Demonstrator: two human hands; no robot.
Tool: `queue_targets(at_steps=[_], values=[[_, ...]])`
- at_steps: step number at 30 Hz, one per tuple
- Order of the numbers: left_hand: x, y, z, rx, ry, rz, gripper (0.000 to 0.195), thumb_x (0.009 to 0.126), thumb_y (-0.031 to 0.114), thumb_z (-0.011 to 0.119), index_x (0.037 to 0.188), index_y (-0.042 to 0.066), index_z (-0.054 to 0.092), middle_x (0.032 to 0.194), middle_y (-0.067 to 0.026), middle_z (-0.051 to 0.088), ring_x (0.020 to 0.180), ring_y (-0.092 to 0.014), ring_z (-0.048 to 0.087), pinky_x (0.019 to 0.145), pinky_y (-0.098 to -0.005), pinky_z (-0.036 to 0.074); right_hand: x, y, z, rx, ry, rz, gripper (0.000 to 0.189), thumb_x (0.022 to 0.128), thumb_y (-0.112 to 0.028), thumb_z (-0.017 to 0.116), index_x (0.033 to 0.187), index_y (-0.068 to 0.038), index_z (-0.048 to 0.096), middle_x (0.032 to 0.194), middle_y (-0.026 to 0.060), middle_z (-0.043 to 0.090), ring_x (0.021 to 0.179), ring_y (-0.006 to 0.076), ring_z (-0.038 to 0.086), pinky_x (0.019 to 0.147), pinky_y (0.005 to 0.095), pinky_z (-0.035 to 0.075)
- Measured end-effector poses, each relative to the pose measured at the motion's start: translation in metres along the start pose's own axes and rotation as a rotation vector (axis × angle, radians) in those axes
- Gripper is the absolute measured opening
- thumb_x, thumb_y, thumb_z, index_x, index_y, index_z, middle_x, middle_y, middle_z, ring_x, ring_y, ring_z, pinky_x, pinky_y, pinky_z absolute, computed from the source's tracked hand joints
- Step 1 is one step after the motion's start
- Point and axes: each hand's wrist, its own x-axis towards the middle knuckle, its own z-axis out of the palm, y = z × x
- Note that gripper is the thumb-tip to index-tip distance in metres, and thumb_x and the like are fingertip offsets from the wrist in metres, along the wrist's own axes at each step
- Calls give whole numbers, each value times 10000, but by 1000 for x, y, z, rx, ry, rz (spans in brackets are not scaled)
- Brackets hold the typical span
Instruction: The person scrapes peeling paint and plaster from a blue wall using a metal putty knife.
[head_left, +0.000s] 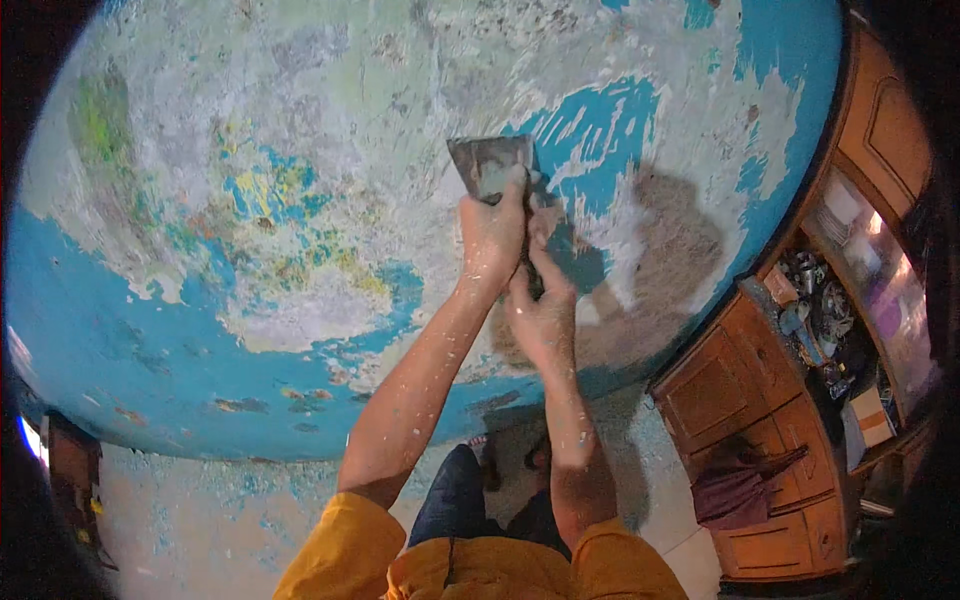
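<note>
Both my hands are on one scraper (478, 154), a wide flat metal blade with a dark handle. My left hand (491, 236) grips it near the blade, thumb along the metal. Lower on the handle, my right hand (546, 300) is closed around it. The blade lies against a wall (360, 142) with blue paint (600, 142) partly stripped to a patchy grey-white surface. Just right of the blade, the blue patch carries pale scrape streaks. Pale flecks dot both forearms.
Blue paint flakes litter the floor (195, 517) along the wall's foot. At right stands a wooden cabinet (720, 382), with a dark red cloth (735, 495) hanging on its front. Assorted small items (814, 307) crowd its shelf. My shadow (675, 232) falls on the wall.
</note>
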Motion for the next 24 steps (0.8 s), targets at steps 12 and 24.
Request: queue_targets(at_steps=[12, 24], values=[[-16, 0, 17, -93, 174, -83, 326, 865, 266, 529, 683, -1, 576, 543, -38, 538, 472, -116, 507, 433, -283, 394, -9, 8, -14, -240, 81, -259, 424, 855, -154, 523, 1229, 27, 442, 1207, 230, 489, 1151, 325, 456, 915, 354, 383], [7, 1, 26, -201, 127, 43, 293, 871, 210, 517, 738, -38, 598, 572, -48, 550, 455, -112, 473, 427, -304, 382, 11, -4, -22, -222, 23, -209, 437, 857, -158, 524, 1265, -31, 434, 1241, 220, 466, 1155, 313, 457, 942, 397, 377]])
